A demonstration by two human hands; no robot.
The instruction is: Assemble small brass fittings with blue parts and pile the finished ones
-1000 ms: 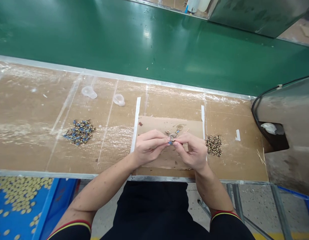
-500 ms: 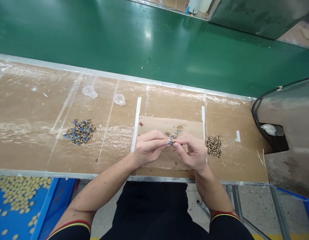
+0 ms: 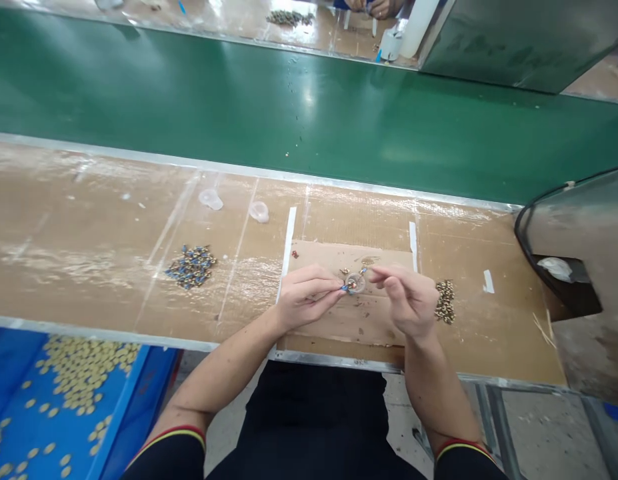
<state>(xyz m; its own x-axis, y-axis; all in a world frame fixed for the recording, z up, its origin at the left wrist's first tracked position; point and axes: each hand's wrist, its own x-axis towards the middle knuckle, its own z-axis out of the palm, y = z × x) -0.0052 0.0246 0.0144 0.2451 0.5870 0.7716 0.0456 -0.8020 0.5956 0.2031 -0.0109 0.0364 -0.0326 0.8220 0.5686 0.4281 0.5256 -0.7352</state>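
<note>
Head view: left hand [image 3: 309, 293] pinches small blue-and-gold metal piece [image 3: 346, 288] at round clear dish [image 3: 359, 285]; right hand [image 3: 413, 300] near, fingers curled, cannot tell if grasping.

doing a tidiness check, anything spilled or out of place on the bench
A red clump sits alone near the far left corner of the cardboard, unlike the gathered brass pile. Dark stains spot the cardboard, perhaps spills. Thin sticks lie loose at the right.

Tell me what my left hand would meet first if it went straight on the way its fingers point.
Your left hand would probably meet the small clear round dish, just beyond the blue-and-gold piece it pinches, though depth is unclear and it might pass above.
</note>
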